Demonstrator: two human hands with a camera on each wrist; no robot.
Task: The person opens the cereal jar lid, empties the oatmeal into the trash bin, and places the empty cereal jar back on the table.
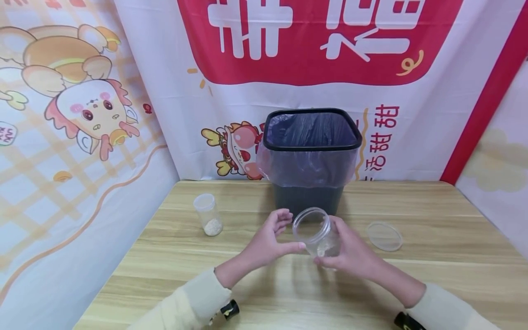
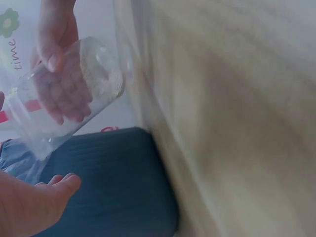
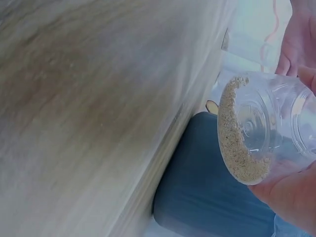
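Note:
A clear plastic jar (image 1: 327, 245) with no lid on it is tilted above the table, its mouth facing up and toward the left hand. The right hand (image 1: 354, 252) grips it around the side, thumb on the near side. Pale, sand-like grains (image 3: 234, 143) lie in the bottom of the jar, as the right wrist view shows. Beside the jar's mouth is the left hand (image 1: 270, 240), fingers loosely bent and apart from the thumb. Its thumb tip is close to the rim; whether it touches cannot be told. In the left wrist view, the left hand (image 2: 42, 202) holds nothing.
A black bin (image 1: 309, 201) with a clear liner stands behind the hands. At left on the wooden table (image 1: 173, 275) is a small lidded container (image 1: 208, 215) with whitish grains. A clear round lid (image 1: 384, 236) lies to the right. Printed cloths hang behind and at the sides.

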